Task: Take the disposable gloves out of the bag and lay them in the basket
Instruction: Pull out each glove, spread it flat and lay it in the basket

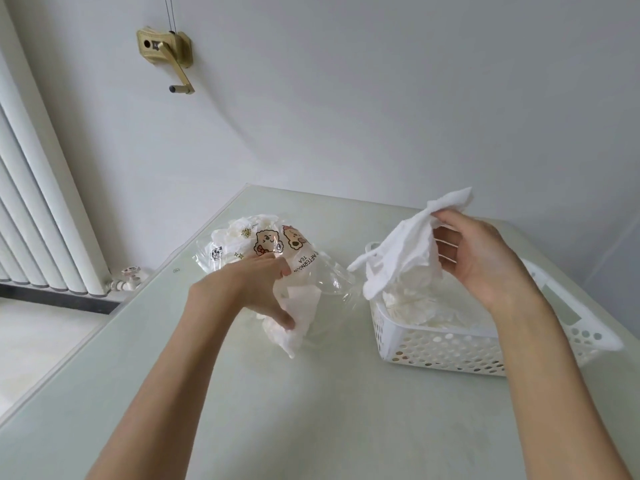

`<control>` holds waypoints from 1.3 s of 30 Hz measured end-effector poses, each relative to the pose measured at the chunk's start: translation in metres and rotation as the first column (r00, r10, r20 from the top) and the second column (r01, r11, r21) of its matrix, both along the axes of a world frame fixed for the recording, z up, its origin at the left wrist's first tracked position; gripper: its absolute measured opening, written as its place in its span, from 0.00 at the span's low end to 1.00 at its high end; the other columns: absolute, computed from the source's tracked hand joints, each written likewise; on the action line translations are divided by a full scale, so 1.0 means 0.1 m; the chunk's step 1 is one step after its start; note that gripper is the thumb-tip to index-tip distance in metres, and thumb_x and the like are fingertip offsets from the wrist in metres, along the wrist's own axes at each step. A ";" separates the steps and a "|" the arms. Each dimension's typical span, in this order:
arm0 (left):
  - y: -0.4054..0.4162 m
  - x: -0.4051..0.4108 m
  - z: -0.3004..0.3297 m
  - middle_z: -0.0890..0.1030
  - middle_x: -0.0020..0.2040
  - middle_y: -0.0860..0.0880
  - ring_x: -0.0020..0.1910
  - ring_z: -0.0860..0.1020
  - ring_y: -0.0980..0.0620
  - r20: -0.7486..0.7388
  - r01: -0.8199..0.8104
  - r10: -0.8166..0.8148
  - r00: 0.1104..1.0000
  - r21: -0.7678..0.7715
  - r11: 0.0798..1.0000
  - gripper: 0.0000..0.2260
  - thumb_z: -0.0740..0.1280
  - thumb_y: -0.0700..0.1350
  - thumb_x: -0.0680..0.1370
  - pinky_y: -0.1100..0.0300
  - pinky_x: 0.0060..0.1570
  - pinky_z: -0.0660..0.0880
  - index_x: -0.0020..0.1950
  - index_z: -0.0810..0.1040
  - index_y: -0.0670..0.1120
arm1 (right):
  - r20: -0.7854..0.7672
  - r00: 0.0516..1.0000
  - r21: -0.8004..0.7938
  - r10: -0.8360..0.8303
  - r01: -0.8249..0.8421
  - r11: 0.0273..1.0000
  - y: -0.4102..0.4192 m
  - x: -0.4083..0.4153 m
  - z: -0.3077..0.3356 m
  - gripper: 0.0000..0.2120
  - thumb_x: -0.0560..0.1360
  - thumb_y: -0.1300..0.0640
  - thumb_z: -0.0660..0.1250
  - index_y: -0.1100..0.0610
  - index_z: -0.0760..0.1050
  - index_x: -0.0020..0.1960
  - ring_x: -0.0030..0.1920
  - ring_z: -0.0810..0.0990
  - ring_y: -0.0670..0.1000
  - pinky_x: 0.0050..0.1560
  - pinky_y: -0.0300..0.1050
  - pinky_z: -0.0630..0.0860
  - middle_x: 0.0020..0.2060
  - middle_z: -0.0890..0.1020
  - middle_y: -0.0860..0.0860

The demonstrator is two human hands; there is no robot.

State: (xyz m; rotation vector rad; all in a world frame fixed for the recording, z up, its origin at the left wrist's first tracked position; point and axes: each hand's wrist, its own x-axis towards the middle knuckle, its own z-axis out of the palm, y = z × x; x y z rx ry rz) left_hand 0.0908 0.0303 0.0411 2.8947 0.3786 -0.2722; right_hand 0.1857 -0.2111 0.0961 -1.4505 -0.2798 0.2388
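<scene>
Left hand [261,289] grips the clear plastic bag [277,271] near its opening, thumb below and fingers on top curled round the film, w/ a wad of white gloves bunched under the thumb. Bag lies on the pale green table [242,410], printed w/ cartoon animals and the words "AFTERNOON TEA"; more disposable gloves inside the bag [239,233] fill its far end.

Right hand [474,258] is raised over the basket, pinching a held glove [405,251] betw. thumb and fingertips; other fingers loosely curled behind it. The glove hangs crumpled, its lower edge just above the pile, upper corner sticking up past the fingers.

White perforated basket [446,351] sits right of the bag, near it, on the same table. A heap of gloves in the basket [415,306] reaches about rim height.

Bkgd: white radiator [38,202] at left w/ a valve at its foot, brass hand crank [166,53] on the wall.
</scene>
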 end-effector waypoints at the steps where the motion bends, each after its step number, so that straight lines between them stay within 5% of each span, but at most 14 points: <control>1: 0.01 -0.04 0.07 0.68 0.69 0.55 0.69 0.65 0.53 -0.056 0.010 -0.011 0.998 -0.019 1.000 0.40 0.75 0.60 0.67 0.56 0.67 0.65 0.73 0.61 0.52 | 0.044 0.999 -0.083 -0.013 0.017 0.996 0.00 0.00 -0.01 0.06 0.76 0.58 0.65 0.55 0.78 0.41 0.32 0.81 0.45 0.35 0.36 0.75 0.34 0.82 0.48; 4: -0.02 -0.17 0.29 0.65 0.72 0.56 0.71 0.65 0.55 -0.051 0.037 -0.042 0.998 -0.099 0.994 0.42 0.71 0.66 0.67 0.57 0.69 0.63 0.75 0.58 0.55 | 0.217 0.972 -0.254 -0.086 0.141 0.957 0.03 0.01 -0.04 0.05 0.75 0.57 0.69 0.55 0.80 0.41 0.34 0.83 0.45 0.38 0.37 0.80 0.38 0.84 0.52; 8: -0.21 -0.16 0.42 0.71 0.67 0.61 0.64 0.72 0.62 0.354 0.163 -0.016 0.935 -0.391 0.906 0.43 0.64 0.77 0.60 0.58 0.65 0.70 0.71 0.66 0.59 | 0.345 0.938 -0.371 -0.035 0.171 0.913 0.17 -0.07 -0.06 0.05 0.72 0.52 0.73 0.54 0.82 0.41 0.40 0.85 0.52 0.52 0.52 0.81 0.36 0.86 0.52; 10: -0.38 -0.08 0.41 0.75 0.64 0.60 0.60 0.76 0.62 0.413 0.234 -0.032 0.910 -0.449 0.862 0.34 0.66 0.72 0.65 0.58 0.62 0.74 0.66 0.71 0.57 | 0.347 0.936 -0.377 0.050 0.090 0.922 0.26 -0.14 -0.06 0.05 0.71 0.52 0.73 0.54 0.83 0.43 0.39 0.85 0.52 0.49 0.51 0.81 0.35 0.86 0.52; 13: -0.51 0.04 0.37 0.81 0.49 0.59 0.49 0.81 0.59 0.541 0.256 -0.021 0.841 -0.364 0.896 0.05 0.67 0.56 0.76 0.56 0.54 0.77 0.44 0.76 0.56 | 0.352 0.929 -0.387 0.118 0.030 0.922 0.31 -0.19 -0.07 0.01 0.72 0.57 0.73 0.52 0.82 0.42 0.35 0.85 0.50 0.40 0.44 0.80 0.33 0.85 0.51; 14: -0.52 0.04 0.38 0.82 0.44 0.57 0.45 0.82 0.56 0.563 0.247 0.007 0.826 -0.373 0.895 0.07 0.66 0.53 0.78 0.54 0.52 0.77 0.40 0.76 0.55 | 0.354 0.929 -0.384 0.111 0.036 0.922 0.30 -0.18 -0.07 0.02 0.72 0.60 0.72 0.53 0.82 0.43 0.32 0.83 0.48 0.37 0.41 0.78 0.32 0.85 0.50; 19: -0.52 0.01 0.44 0.85 0.41 0.45 0.40 0.82 0.43 0.473 0.260 0.109 0.874 -0.645 0.718 0.14 0.63 0.51 0.80 0.51 0.47 0.79 0.46 0.82 0.42 | 0.437 0.899 -0.420 0.011 0.194 0.886 0.19 -0.12 -0.09 0.09 0.71 0.62 0.68 0.50 0.82 0.46 0.35 0.82 0.45 0.39 0.38 0.76 0.35 0.84 0.47; 23: -0.55 0.02 0.44 0.85 0.41 0.43 0.37 0.83 0.50 0.379 0.206 0.205 0.903 -0.797 0.569 0.14 0.61 0.45 0.80 0.63 0.40 0.78 0.48 0.82 0.38 | 0.520 0.854 -0.295 -0.022 0.203 0.934 0.21 -0.20 0.02 0.10 0.78 0.57 0.63 0.50 0.76 0.58 0.48 0.80 0.41 0.42 0.26 0.72 0.49 0.82 0.44; 25: -0.54 0.01 0.47 0.85 0.42 0.44 0.37 0.84 0.51 0.339 0.184 0.221 0.914 -0.834 0.520 0.13 0.60 0.44 0.81 0.65 0.38 0.79 0.49 0.82 0.39 | 0.442 0.889 -0.377 0.122 0.060 0.924 0.16 -0.29 0.11 0.19 0.76 0.45 0.66 0.48 0.70 0.64 0.55 0.77 0.39 0.45 0.26 0.71 0.56 0.78 0.40; 27: -0.51 -0.01 0.48 0.85 0.42 0.45 0.37 0.83 0.51 0.333 0.173 0.245 0.910 -0.845 0.507 0.13 0.60 0.44 0.81 0.66 0.36 0.78 0.49 0.82 0.39 | 0.321 0.888 -0.587 0.330 -0.087 0.805 0.12 -0.36 0.13 0.39 0.66 0.35 0.69 0.44 0.59 0.72 0.61 0.73 0.38 0.55 0.32 0.71 0.62 0.71 0.37; 29: -0.49 -0.01 0.50 0.85 0.42 0.46 0.39 0.83 0.52 0.345 0.174 0.258 0.903 -0.840 0.514 0.13 0.60 0.45 0.81 0.68 0.37 0.77 0.49 0.82 0.40 | 0.260 0.880 -0.710 0.397 -0.104 0.696 0.12 -0.37 0.10 0.50 0.63 0.39 0.74 0.44 0.50 0.76 0.64 0.70 0.42 0.63 0.41 0.69 0.62 0.67 0.37; 31: -0.45 -0.02 0.51 0.84 0.43 0.48 0.42 0.82 0.53 0.352 0.194 0.234 0.906 -0.838 0.509 0.14 0.59 0.47 0.81 0.66 0.42 0.77 0.50 0.81 0.40 | 0.267 0.899 -0.698 0.348 -0.068 0.713 0.13 -0.31 0.05 0.43 0.66 0.44 0.75 0.48 0.58 0.75 0.61 0.74 0.45 0.60 0.42 0.72 0.61 0.73 0.41; 34: -0.37 -0.03 0.50 0.82 0.41 0.50 0.41 0.81 0.53 0.373 0.248 0.206 0.905 -0.854 0.457 0.12 0.58 0.47 0.82 0.57 0.51 0.75 0.49 0.79 0.42 | 0.272 0.881 -0.629 0.387 -0.142 0.765 0.10 -0.24 0.04 0.15 0.71 0.48 0.73 0.50 0.80 0.56 0.48 0.81 0.42 0.50 0.35 0.75 0.48 0.84 0.43; 39: -0.31 -0.02 0.49 0.80 0.40 0.52 0.40 0.78 0.54 0.404 0.304 0.170 0.899 -0.854 0.423 0.15 0.57 0.45 0.82 0.62 0.43 0.74 0.42 0.81 0.52 | 0.436 0.874 -0.347 0.216 -0.058 0.936 0.07 -0.18 0.07 0.05 0.71 0.50 0.71 0.50 0.83 0.45 0.45 0.81 0.41 0.46 0.25 0.72 0.41 0.85 0.41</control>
